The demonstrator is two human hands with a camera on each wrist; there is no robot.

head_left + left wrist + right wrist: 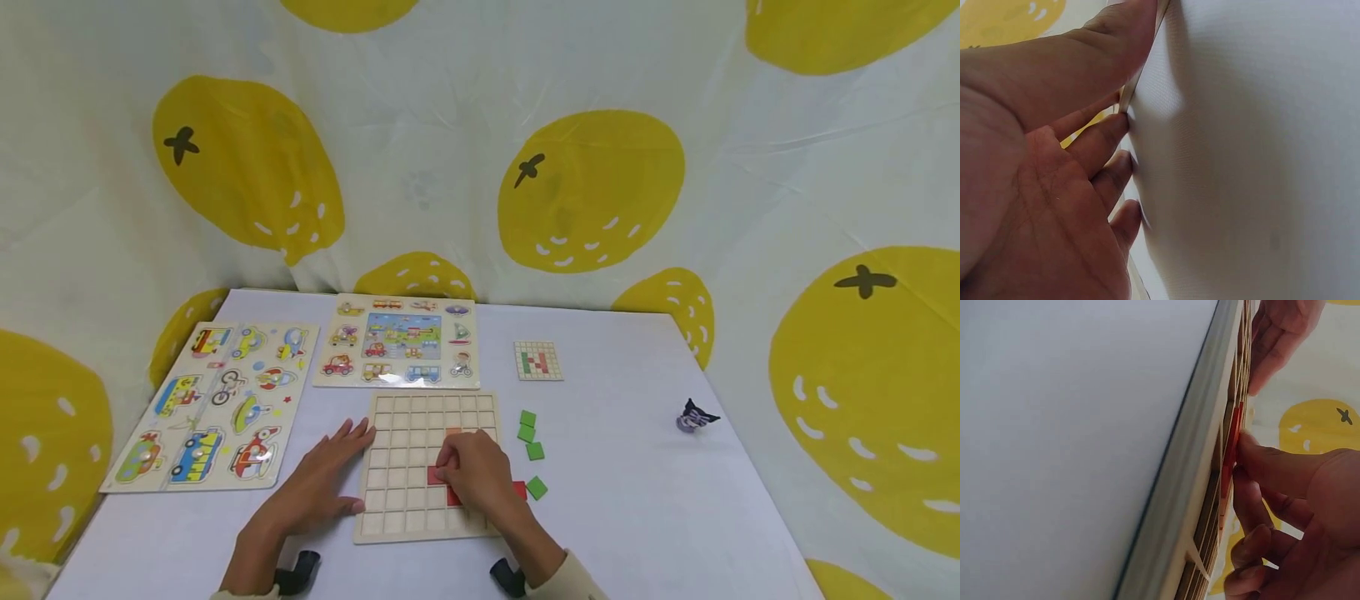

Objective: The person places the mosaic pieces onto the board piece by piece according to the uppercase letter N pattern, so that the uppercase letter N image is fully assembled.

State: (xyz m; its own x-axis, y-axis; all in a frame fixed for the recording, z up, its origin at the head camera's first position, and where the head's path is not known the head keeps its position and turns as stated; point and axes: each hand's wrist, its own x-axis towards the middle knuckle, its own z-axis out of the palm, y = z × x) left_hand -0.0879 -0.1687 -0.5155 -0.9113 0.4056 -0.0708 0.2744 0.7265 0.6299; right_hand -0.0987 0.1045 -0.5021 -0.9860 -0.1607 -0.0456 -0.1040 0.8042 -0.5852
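Observation:
A wooden grid board (397, 477) lies on the white table in front of me. My right hand (480, 473) is over its right half, thumb and index fingertips pinching at a red square tile (433, 475) in the grid. In the right wrist view that hand's thumb (1272, 464) meets the red tile (1230, 456), its other fingers curled. More red tiles (453, 497) show beside and below the hand, with an orange tile (453, 432) partly behind it. Along the board's left edge rests my left hand (322, 479), fingers spread and thumb at the rim.
Loose green tiles (535, 451) lie right of the board. Behind them is a small pattern card (538, 361) with green and red squares. Two picture puzzles, a vehicle board (217, 408) and a scene board (401, 342), lie left and behind. A small dark-and-purple object (695, 417) sits far right.

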